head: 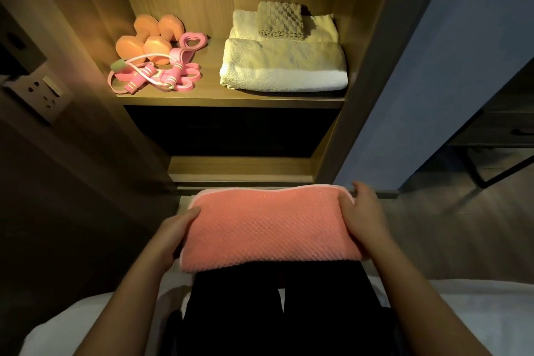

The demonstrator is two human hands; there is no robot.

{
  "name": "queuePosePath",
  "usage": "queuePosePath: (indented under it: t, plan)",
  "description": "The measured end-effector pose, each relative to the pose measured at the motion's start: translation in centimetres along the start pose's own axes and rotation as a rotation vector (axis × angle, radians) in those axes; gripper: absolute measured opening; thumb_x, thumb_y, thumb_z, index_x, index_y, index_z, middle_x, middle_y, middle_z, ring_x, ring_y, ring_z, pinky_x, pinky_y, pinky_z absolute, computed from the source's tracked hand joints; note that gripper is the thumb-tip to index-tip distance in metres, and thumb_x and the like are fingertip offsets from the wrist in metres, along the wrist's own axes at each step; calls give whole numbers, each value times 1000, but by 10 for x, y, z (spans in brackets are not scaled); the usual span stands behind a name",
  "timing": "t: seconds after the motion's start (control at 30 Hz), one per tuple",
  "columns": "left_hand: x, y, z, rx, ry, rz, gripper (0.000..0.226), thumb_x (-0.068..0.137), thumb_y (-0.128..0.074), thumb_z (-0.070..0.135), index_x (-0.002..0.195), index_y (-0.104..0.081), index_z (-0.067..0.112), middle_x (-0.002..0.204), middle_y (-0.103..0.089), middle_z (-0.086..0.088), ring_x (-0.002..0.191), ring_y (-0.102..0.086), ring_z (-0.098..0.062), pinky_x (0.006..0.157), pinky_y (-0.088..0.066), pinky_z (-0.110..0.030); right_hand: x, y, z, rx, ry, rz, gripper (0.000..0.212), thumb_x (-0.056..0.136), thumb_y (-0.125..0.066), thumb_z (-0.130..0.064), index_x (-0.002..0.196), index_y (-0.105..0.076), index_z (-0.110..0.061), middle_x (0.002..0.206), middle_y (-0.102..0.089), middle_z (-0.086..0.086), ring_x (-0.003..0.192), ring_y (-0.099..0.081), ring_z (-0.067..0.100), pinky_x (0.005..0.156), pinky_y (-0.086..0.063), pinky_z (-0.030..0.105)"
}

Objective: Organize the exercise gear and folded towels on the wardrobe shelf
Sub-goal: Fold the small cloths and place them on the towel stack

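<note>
I clasp the folded pink towel with left hand and right hand, below the wardrobe shelf.

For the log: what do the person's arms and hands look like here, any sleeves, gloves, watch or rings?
The left hand and right hand wear no gloves. Both arms are bare down to the frame's lower edge, and no sleeves are in view. No watch, bracelet or ring shows, though the light is dim. Dark trousers cover the legs.
</note>
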State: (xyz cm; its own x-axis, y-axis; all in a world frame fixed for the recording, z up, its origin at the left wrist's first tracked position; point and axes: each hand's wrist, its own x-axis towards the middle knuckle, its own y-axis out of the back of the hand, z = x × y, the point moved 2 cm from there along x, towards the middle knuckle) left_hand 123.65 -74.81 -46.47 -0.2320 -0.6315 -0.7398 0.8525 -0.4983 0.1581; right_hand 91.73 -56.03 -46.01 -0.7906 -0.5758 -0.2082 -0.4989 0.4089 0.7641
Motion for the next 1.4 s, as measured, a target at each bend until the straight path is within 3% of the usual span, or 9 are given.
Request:
queuePosePath:
  t: [0.1,0.33,0.47,0.77,0.87,0.93,1.07,1.27,1.4]
  plan:
    - [-2,3,-1,172,-142,57,33,100,-48,42,115,-57,14,109,-58,-10,97,-57,-28,68,-42,-35,-12,-11,-19,-93,163,-73,57,100,-44,-42,151,-33,-18,150,-42,10,132,-45,28,109,-38,45]
    - [-13,20,17,258,-396,183,23,97,-54,38,101,-60,17,102,-61,-6,87,-58,-21,63,-39,-32,-7,-11,-18,-60,-166,-296,86,87,-56,-64,152,-26,-17,151,-39,14,132,-44,36,106,-42,51]
    - [-17,14,25,270,-377,61,28,95,-58,32,118,-55,17,110,-58,-2,95,-58,-21,66,-43,-32,-5,-3,-52,-312,187,-153,85,85,-64,-51,153,-24,-22,154,-34,7,139,-35,27,111,-35,48]
    - [-102,-1,130,531,-1009,-36,22,95,-59,17,114,-63,28,110,-64,13,103,-60,-8,88,-51,-36,-7,23,-198,252,703,-610,91,79,-77,-45,153,-26,-32,151,-39,-12,136,-37,1,109,-32,23]
    - [-132,-9,173,639,-1110,-77,27,94,-60,16,110,-65,37,108,-65,18,103,-59,-3,89,-50,-31,-3,60,-228,271,781,-599,59,84,-75,-30,138,-52,-27,131,-60,-13,117,-56,-1,99,-49,24]
    - [-147,-12,196,655,-1126,-109,22,95,-60,24,107,-64,42,106,-63,20,101,-59,-2,86,-51,-29,-1,81,-235,297,807,-594,30,88,-71,-19,116,-68,-30,106,-71,-13,100,-65,3,84,-54,22]
    - [-155,-9,220,639,-1027,-126,32,75,-63,53,102,-65,35,106,-62,12,99,-60,-10,84,-55,-34,-7,118,-234,389,809,-486,24,89,-69,-21,102,-67,-42,97,-71,-24,94,-65,-3,76,-52,13]
    - [-147,-7,201,428,-915,-119,16,85,-71,26,98,-70,17,102,-67,-4,100,-63,-24,85,-56,-37,-22,157,-224,401,855,-344,23,93,-64,-18,103,-67,-38,99,-70,-15,94,-65,1,78,-52,17]
    - [-175,-10,194,82,-911,-127,26,79,-66,38,100,-70,24,95,-72,8,95,-66,-13,73,-54,-27,-47,177,-216,465,805,-295,9,90,-64,-35,94,-72,-33,90,-72,-12,86,-69,6,71,-56,18]
